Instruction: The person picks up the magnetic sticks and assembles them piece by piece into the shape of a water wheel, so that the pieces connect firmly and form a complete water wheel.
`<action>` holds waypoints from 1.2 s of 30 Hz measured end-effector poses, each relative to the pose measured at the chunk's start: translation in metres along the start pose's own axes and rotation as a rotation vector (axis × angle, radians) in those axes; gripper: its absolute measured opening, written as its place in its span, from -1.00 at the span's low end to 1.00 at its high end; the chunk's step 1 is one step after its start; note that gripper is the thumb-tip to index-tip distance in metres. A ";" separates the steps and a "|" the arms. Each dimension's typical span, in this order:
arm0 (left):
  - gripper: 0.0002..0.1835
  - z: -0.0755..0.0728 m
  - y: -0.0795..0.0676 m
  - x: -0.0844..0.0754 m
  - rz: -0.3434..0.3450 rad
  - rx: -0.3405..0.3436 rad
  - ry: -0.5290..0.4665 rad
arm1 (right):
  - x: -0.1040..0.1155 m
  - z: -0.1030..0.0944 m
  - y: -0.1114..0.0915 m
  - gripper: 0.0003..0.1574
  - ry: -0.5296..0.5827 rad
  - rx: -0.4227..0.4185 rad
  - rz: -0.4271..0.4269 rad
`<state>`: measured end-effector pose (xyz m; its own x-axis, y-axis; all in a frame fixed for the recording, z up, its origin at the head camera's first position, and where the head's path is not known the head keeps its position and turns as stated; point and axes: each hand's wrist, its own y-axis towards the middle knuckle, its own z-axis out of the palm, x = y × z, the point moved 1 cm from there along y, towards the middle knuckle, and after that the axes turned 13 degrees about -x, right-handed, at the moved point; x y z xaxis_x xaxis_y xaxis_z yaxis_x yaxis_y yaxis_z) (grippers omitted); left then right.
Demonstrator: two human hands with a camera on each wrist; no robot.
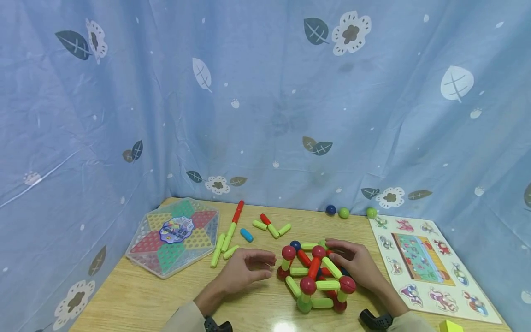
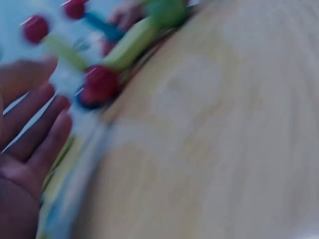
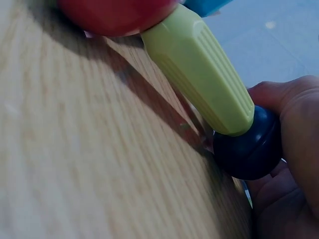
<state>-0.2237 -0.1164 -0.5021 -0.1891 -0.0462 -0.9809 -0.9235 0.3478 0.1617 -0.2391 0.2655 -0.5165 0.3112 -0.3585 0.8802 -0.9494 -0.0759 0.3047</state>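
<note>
While the head view takes in both hands, the left hand point(image 1: 248, 272) hovers just left of a ball-and-rod structure point(image 1: 308, 286), palm turned toward it, fingers loosely extended and holding nothing. The right hand point(image 1: 358, 265) reaches in from the other side, its bent fingers holding the structure's far right corner, so the whole build stands between the hands. Only here do the outlying things show: loose rods point(image 1: 217, 250) ahead of the left hand, a star-patterned game board point(image 1: 198, 239) beyond it to the left, three loose balls point(image 1: 344, 212) ahead of the right hand, and a picture board point(image 1: 426, 290) to that hand's right. The game board's purple label point(image 1: 176, 229) carries lettering too small to read.

From the left wrist, blurred, the thumb stands clear of the other fingers, which are spread and apart from the structure.

At the right wrist, the thumb and fingers hold around a dark blue ball point(image 3: 249, 144) of the structure, largely hidden from the head; a ridged yellow-green rod point(image 3: 202, 74) joins it to a red ball point(image 3: 117, 12) further from the hand.
</note>
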 end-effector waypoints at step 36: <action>-0.74 -0.039 0.005 -0.026 0.170 -0.173 0.638 | 0.001 0.001 -0.001 -0.62 0.018 0.002 0.030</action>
<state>-0.2362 -0.1505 -0.4717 -0.4468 -0.5655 -0.6933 -0.8937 0.2464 0.3750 -0.2381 0.2649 -0.5164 0.2836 -0.3438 0.8952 -0.9583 -0.0672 0.2778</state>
